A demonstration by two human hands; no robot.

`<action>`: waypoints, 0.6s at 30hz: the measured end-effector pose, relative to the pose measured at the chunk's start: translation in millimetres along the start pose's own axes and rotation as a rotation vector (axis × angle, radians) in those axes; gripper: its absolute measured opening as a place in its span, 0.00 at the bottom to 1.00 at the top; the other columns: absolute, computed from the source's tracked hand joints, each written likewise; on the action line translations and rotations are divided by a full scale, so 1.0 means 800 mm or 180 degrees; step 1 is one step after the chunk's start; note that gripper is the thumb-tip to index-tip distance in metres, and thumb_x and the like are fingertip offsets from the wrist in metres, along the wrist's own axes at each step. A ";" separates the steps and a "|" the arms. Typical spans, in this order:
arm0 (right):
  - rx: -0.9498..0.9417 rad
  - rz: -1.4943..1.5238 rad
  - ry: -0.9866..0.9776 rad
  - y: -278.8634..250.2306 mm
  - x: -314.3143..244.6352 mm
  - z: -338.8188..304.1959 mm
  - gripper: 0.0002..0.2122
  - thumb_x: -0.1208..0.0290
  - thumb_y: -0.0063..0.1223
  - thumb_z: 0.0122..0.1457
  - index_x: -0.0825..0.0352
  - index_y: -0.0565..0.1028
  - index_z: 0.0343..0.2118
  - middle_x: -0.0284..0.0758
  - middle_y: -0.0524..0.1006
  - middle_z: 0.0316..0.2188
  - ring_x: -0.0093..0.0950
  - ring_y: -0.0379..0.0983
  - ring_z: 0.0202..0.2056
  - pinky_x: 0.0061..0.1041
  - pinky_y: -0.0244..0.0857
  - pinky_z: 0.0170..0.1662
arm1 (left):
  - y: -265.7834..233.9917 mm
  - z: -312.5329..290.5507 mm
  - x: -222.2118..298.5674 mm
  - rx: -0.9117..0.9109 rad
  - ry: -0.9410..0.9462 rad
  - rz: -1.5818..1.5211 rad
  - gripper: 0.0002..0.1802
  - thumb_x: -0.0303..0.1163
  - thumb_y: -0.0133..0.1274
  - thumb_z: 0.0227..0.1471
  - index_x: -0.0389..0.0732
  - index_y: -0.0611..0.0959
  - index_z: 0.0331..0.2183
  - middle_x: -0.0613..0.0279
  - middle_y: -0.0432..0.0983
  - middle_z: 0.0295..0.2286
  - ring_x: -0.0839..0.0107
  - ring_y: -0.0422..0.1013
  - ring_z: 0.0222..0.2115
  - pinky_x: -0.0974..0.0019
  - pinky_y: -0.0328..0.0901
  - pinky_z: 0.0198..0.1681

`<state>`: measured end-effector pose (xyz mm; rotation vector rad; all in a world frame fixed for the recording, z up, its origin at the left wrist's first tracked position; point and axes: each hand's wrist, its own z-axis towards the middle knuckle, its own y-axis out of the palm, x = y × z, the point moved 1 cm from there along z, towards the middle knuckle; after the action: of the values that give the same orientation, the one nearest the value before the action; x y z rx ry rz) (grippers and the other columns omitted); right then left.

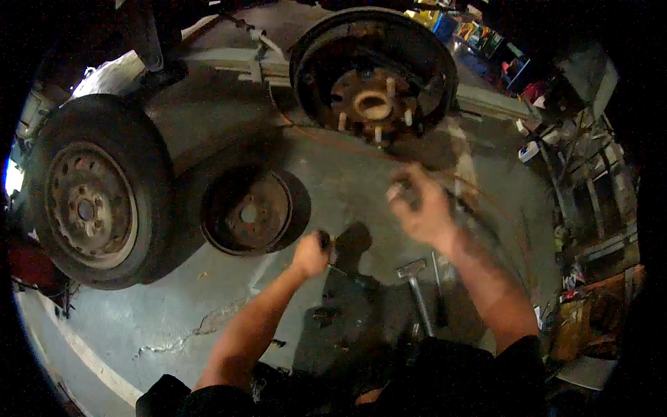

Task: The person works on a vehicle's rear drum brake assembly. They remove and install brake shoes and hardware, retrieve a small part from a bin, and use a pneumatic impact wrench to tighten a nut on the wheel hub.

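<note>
My left hand point(311, 256) is closed around something small and dark, whose kind I cannot make out. It is held above the floor, just right of a rusty brake drum point(274, 226) that lies with its hollow side up. Farther right, my right hand point(425, 212) is raised with its fingers curled. A small piece, pale at one end, seems to sit in its grasp, but blur hides what it is. Beyond both hands is a bare wheel hub point(373, 104) with several studs, set in a round dark backing plate point(303, 69). Neither hand touches it.
A tyre on a steel wheel point(90, 208) stands at the left. On the floor near my right forearm lie a hammer point(419, 299) and a slim screwdriver-like tool point(439, 295). A thin orange cord point(326, 140) runs below the hub. Shelving and clutter point(590, 201) line the right side.
</note>
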<state>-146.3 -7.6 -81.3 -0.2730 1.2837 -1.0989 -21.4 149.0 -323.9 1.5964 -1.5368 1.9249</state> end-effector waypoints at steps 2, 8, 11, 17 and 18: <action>0.0610 0.0492 -0.0184 -0.031 -0.023 0.040 0.10 0.69 0.53 0.54 0.65 0.72 0.38 0.41 0.76 0.31 0.31 0.72 0.34 0.30 0.65 0.42 | -0.059 0.027 0.060 0.0734 0.0415 -0.1360 0.20 0.41 0.52 0.54 0.31 0.76 0.25 0.46 0.72 0.20 0.58 0.69 0.22 0.60 0.63 0.28; 0.2073 -0.0898 -0.1199 -0.117 -0.051 0.174 0.13 0.68 0.52 0.55 0.70 0.73 0.39 0.46 0.77 0.32 0.41 0.74 0.36 0.33 0.66 0.40 | -0.195 0.057 0.217 0.1633 0.0638 -0.2441 0.15 0.36 0.54 0.54 0.30 0.77 0.31 0.60 0.74 0.24 0.77 0.66 0.21 0.71 0.61 0.24; 0.1878 -0.1367 -0.0952 -0.135 -0.056 0.235 0.15 0.63 0.52 0.55 0.71 0.73 0.39 0.49 0.76 0.34 0.45 0.73 0.38 0.37 0.66 0.41 | -0.196 0.090 0.241 0.1557 0.0401 -0.3618 0.13 0.31 0.55 0.52 0.30 0.77 0.36 0.58 0.75 0.30 0.75 0.68 0.27 0.71 0.63 0.30; 0.1796 -0.2023 0.0610 -0.093 -0.070 0.296 0.22 0.54 0.45 0.56 0.66 0.72 0.46 0.53 0.74 0.40 0.51 0.69 0.45 0.41 0.62 0.48 | -0.215 0.108 0.262 0.1894 0.0736 -0.3961 0.12 0.26 0.60 0.45 0.33 0.77 0.34 0.61 0.75 0.29 0.75 0.68 0.30 0.72 0.62 0.36; 0.1779 -0.2018 0.0536 -0.095 -0.069 0.297 0.22 0.55 0.45 0.55 0.67 0.72 0.45 0.53 0.74 0.40 0.51 0.69 0.45 0.41 0.62 0.48 | -0.217 0.109 0.264 0.1886 0.0766 -0.4058 0.12 0.26 0.61 0.45 0.33 0.77 0.33 0.62 0.75 0.29 0.75 0.68 0.30 0.72 0.62 0.36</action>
<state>26.5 -96.3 85.1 -0.1653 0.9960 -2.0061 68.9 65.3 -65.0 1.7185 0.2853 1.6276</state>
